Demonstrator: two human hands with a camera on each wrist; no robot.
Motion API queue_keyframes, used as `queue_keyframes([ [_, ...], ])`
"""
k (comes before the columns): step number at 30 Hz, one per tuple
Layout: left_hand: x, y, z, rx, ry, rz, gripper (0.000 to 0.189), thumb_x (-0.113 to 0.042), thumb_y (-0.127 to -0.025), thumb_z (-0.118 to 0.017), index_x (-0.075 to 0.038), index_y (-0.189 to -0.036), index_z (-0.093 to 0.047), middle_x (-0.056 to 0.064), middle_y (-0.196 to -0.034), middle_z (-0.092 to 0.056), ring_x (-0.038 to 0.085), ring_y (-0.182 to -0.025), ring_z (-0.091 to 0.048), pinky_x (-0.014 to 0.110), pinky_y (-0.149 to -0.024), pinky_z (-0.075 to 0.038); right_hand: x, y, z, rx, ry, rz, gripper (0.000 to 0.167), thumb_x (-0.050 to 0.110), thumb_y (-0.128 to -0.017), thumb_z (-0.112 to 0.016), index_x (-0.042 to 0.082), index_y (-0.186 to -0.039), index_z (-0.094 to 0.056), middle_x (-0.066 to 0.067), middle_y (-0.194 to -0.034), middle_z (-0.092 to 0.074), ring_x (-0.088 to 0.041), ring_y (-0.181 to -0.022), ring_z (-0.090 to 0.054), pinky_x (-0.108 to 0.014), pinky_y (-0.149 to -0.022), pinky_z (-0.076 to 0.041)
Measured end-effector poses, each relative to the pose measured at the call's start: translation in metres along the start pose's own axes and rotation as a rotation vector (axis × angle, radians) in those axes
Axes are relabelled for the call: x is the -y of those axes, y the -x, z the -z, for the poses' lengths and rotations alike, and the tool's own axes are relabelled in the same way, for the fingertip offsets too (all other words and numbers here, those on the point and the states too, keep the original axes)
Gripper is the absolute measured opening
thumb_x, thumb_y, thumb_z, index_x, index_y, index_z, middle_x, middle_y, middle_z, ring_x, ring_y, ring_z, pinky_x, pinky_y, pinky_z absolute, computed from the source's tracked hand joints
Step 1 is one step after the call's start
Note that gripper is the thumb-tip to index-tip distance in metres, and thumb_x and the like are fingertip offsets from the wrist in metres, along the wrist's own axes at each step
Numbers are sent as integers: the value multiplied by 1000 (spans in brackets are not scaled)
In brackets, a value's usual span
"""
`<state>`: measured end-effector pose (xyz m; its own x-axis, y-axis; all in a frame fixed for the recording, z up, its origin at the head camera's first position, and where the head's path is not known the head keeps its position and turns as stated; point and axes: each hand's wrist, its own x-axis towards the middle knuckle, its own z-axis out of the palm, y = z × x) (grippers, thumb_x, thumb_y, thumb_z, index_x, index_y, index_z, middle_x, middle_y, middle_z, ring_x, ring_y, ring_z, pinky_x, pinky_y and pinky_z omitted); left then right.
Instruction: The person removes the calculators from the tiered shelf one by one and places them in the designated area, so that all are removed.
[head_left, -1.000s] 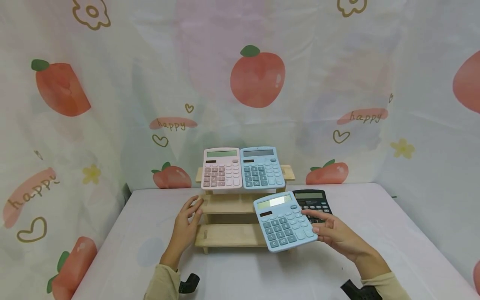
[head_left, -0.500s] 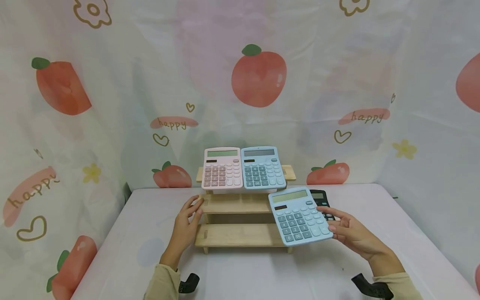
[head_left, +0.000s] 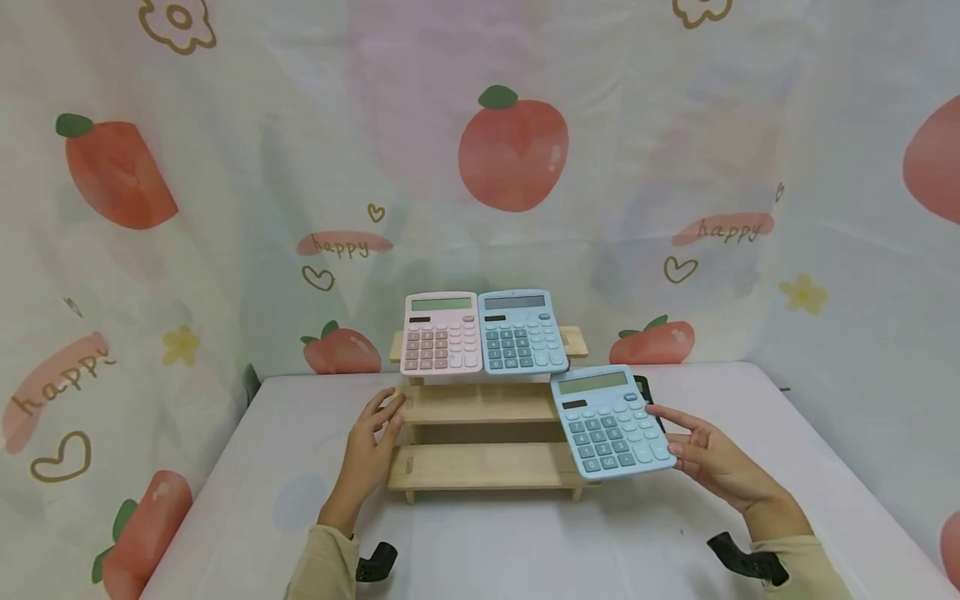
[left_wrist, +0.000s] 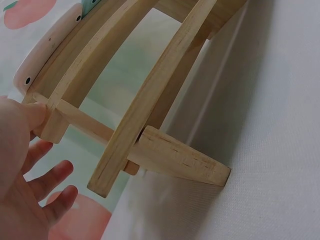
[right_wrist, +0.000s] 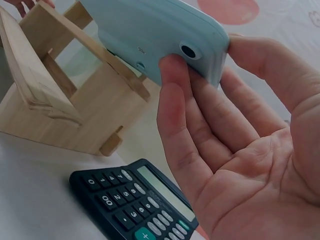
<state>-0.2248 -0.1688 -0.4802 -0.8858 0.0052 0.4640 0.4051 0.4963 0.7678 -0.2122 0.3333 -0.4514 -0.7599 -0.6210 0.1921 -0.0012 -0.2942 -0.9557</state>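
My right hand (head_left: 720, 467) pinches the right edge of a light blue calculator (head_left: 615, 425), tilted with its keys facing me. It hangs by the right end of a three-tier wooden rack (head_left: 480, 467); in the right wrist view its back and a round foot show. At the rack's left side, my left hand (head_left: 371, 458) holds the end of the middle shelf between thumb and finger. In the left wrist view the other fingers of that hand (left_wrist: 30, 165) stay loosely spread. The top tier carries a pink calculator (head_left: 441, 333) and another blue calculator (head_left: 522, 332) side by side.
A black calculator (right_wrist: 135, 200) lies on the white-covered table (head_left: 480, 550) right of the rack, mostly hidden behind the held one in the head view. A fruit-printed cloth backdrop (head_left: 600, 150) closes off the back and sides. Black straps (head_left: 750, 562) sit at the wrists.
My right hand has moved right and slightly up with the blue calculator, covering more of the black one and exposing more of the lower shelves. The left hand has stayed at the rack.
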Motion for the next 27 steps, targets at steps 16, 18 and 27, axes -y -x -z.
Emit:
queue_keyframes([
  [16,2,-2,1,-9,-20,0,38,-15,-104,-57,3,-137,-61,19,-151,-50,44,-129,-55,63,-98,-47,4,10,16,-114,19,0,54,-7,-105,-37,27,-144,-53,8,-138,-66,-8,-118,-68,-24,-96,-55],
  [18,2,-1,0,-13,-24,-6,38,-14,-103,-57,3,-137,-61,20,-151,-51,44,-128,-55,63,-97,-48,3,12,18,-148,40,-13,53,-5,-106,-37,29,-143,-53,11,-138,-64,-7,-118,-68,-24,-96,-55],
  [27,-2,0,0,-1,-13,8,38,-15,-104,-57,2,-137,-61,20,-151,-50,44,-130,-54,64,-99,-47,3,20,25,-292,54,-19,48,4,-109,-34,24,-152,-44,14,-136,-64,-3,-114,-67,-20,-93,-53],
])
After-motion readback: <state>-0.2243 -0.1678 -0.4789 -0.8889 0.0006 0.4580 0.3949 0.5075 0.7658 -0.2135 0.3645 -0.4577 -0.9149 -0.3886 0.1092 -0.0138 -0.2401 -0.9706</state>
